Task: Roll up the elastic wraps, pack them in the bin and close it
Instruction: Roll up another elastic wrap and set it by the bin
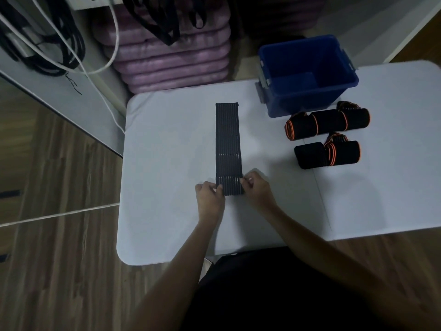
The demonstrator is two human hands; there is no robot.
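Wrap's [228, 144] near end between grips

Both bare forearms reach forward from the bottom of the view and converge toward the middle. The left hand [210, 197] curls its fingers in a pinching grip on the near left corner of the flat black ribbed elastic wrap [228, 144]. The right hand [256, 187] pinches the near right corner, knuckles raised.

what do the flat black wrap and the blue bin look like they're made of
Flat black wrap: likely woven elastic fabric, matte, with ribbed lengthwise lines; it lies limp on the table. Blue bin: probably moulded plastic, smooth walls with slight sheen, rigid rim and grey side clips.
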